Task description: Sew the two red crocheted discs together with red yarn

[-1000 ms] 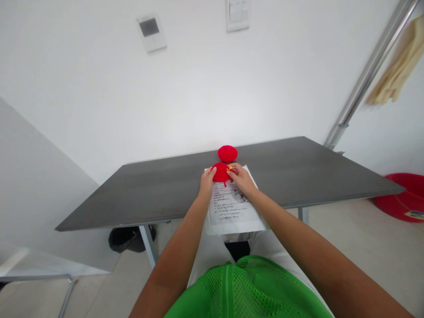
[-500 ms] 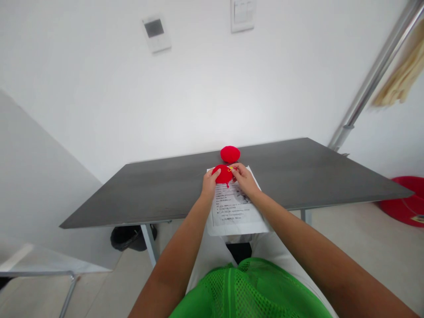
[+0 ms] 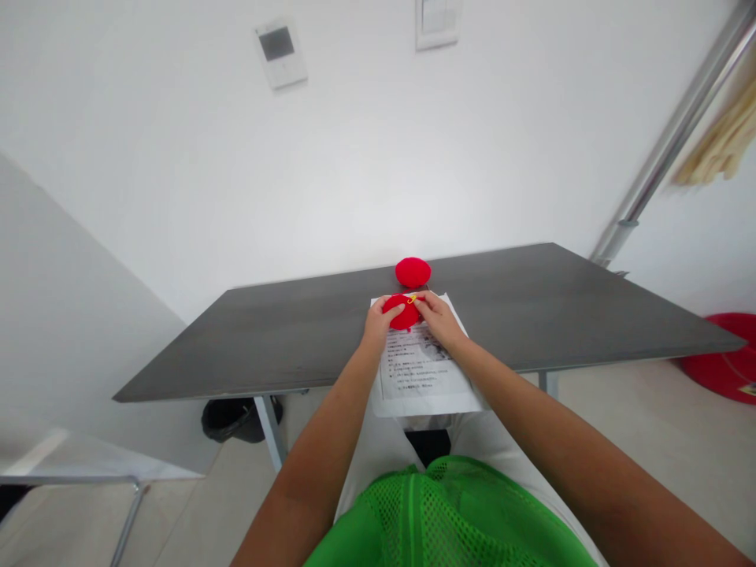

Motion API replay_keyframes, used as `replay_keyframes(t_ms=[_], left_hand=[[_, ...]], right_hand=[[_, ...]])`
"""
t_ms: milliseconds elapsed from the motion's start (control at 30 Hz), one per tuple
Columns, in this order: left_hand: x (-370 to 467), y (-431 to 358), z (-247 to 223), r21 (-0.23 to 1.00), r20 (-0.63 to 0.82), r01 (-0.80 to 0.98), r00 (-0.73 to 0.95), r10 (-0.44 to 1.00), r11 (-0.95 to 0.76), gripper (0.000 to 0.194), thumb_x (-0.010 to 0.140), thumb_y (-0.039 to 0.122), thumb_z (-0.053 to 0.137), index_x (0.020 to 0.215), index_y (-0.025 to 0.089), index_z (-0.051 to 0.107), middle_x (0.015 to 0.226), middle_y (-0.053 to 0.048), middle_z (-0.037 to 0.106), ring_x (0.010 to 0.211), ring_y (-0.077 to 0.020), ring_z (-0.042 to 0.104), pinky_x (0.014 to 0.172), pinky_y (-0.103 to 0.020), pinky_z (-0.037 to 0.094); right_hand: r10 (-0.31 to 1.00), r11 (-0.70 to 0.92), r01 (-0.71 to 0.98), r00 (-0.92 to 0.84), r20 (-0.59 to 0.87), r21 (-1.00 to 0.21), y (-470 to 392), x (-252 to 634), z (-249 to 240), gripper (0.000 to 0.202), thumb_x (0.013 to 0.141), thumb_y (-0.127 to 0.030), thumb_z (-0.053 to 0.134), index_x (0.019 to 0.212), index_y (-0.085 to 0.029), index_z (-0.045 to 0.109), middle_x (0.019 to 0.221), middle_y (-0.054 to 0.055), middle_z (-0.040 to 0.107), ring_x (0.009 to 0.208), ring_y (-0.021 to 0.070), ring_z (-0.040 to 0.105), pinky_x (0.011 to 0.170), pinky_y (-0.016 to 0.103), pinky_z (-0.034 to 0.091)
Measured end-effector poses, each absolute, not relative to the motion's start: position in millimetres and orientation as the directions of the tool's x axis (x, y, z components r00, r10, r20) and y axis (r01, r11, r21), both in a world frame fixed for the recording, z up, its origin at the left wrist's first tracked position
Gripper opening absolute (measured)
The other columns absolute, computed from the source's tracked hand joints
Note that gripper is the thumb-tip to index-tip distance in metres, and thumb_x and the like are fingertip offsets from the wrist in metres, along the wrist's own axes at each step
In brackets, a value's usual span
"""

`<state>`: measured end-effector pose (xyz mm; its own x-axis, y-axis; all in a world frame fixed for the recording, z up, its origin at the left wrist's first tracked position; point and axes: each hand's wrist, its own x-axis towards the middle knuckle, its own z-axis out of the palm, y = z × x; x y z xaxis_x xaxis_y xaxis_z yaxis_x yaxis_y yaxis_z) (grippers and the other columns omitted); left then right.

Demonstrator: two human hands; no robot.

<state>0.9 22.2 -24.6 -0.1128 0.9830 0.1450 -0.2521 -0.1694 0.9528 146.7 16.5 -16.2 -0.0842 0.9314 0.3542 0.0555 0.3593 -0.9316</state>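
Nearest, a green mesh vest [image 3: 407,512]. Beyond it, a printed paper [image 3: 419,386] on the grey table [image 3: 295,331], jutting past the near edge, perhaps placed there for easy reading. Above the paper's far part, a small red piece [image 3: 402,313], seemingly of yarn, between both hands. Left hand [image 3: 376,321] closed narrowly on its left side, thumb laid across the top, probably to keep it flat and steady. Right hand [image 3: 438,316] drawn into a pinch on its right edge, next to a small yellow loop [image 3: 412,299], likely for fine control. Just past the paper, a red ball [image 3: 413,272], apparently yarn, perhaps set there to stay clear of the fingers.

Hidden: fingers beneath the piece, and most of the right fingertips' contact. Cannot tell whether also gripping a tool or strand. Print too small to read. Far off, at the right, pale gloves [image 3: 717,142] and a red tub [image 3: 724,362], both cut off.
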Motion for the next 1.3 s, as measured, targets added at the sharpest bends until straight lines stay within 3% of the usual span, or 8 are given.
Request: replay_keyframes(t_ms=[100, 300, 467, 667, 933, 1167, 1300], left_hand=[[0.4, 20.4, -23.0, 0.956, 0.142, -0.247, -0.078, 0.987, -0.158, 0.030, 0.059, 0.026, 0.082, 0.085, 0.018, 0.070, 0.082, -0.002, 0.071, 0.075, -0.0166, 0.063, 0.077, -0.030, 0.049], [1.6, 19.3, -20.3, 0.956, 0.134, -0.252, -0.079, 0.988, -0.150, 0.026, 0.061, 0.024, 0.079, 0.085, 0.019, 0.070, 0.083, -0.001, 0.070, 0.078, -0.0168, 0.062, 0.078, -0.030, 0.049], [3.7, 16.6, -16.0, 0.949, 0.112, -0.289, -0.063, 0.992, -0.125, 0.027, 0.059, 0.029, 0.080, 0.082, 0.018, 0.070, 0.080, -0.001, 0.070, 0.076, -0.0166, 0.062, 0.076, -0.030, 0.049], [3.7, 13.7, -11.9, 0.941, 0.074, -0.330, -0.018, 0.997, -0.076, 0.032, 0.055, 0.033, 0.082, 0.081, 0.016, 0.071, 0.078, -0.003, 0.072, 0.072, -0.0175, 0.064, 0.074, -0.031, 0.049], [3.5, 15.7, -14.6, 0.942, 0.063, -0.327, -0.062, 0.996, -0.079, 0.027, 0.058, 0.031, 0.081, 0.080, 0.016, 0.072, 0.073, -0.003, 0.071, 0.070, -0.0178, 0.065, 0.075, -0.032, 0.049], [3.3, 16.5, -14.6, 0.943, 0.081, -0.315, -0.106, 0.991, -0.111, 0.024, 0.059, 0.028, 0.081, 0.078, 0.017, 0.072, 0.075, -0.002, 0.071, 0.071, -0.0161, 0.063, 0.075, -0.030, 0.049], [3.4, 14.4, -12.3, 0.942, 0.082, -0.320, -0.068, 0.994, -0.100, 0.027, 0.058, 0.030, 0.081, 0.079, 0.017, 0.073, 0.076, -0.003, 0.073, 0.071, -0.0167, 0.064, 0.074, -0.031, 0.049]], right_hand=[[0.924, 0.380, 0.064, -0.083, 0.374, -0.923, 14.8, 146.7, -14.3, 0.020, 0.083, -0.039, 0.055, 0.087, -0.023, 0.065, 0.086, 0.004, 0.069, 0.081, 0.0205, 0.060, 0.070, 0.033, 0.051], [0.920, 0.386, 0.074, -0.094, 0.379, -0.919, 14.5, 146.1, -13.7, 0.019, 0.083, -0.038, 0.052, 0.083, -0.023, 0.064, 0.082, 0.003, 0.067, 0.076, 0.0198, 0.059, 0.065, 0.031, 0.049], [0.914, 0.400, 0.079, -0.098, 0.393, -0.913, 15.0, 146.9, -12.9, 0.018, 0.083, -0.036, 0.052, 0.080, -0.023, 0.063, 0.082, 0.003, 0.066, 0.080, 0.0207, 0.058, 0.070, 0.032, 0.049], [0.920, 0.386, 0.075, -0.104, 0.377, -0.920, 14.1, 146.0, -13.4, 0.019, 0.083, -0.038, 0.052, 0.079, -0.022, 0.062, 0.076, 0.002, 0.064, 0.074, 0.0193, 0.057, 0.064, 0.031, 0.048], [0.923, 0.382, 0.075, 0.016, 0.384, -0.921, 13.3, 148.9, -13.2, 0.021, 0.089, -0.037, 0.044, 0.101, -0.024, 0.056, 0.077, 0.000, 0.061, 0.066, 0.0165, 0.057, 0.059, 0.029, 0.047], [0.891, 0.450, 0.151, -0.012, 0.453, -0.880, 9.5, 146.2, -11.9, 0.018, 0.085, -0.039, 0.056, 0.076, -0.023, 0.056, 0.068, 0.000, 0.057, 0.066, 0.0177, 0.052, 0.064, 0.031, 0.042], [0.884, 0.462, 0.173, -0.013, 0.467, -0.870, 9.5, 146.4, -12.9, 0.015, 0.084, -0.037, 0.056, 0.082, -0.023, 0.058, 0.070, 0.000, 0.057, 0.067, 0.0181, 0.052, 0.066, 0.032, 0.042]])
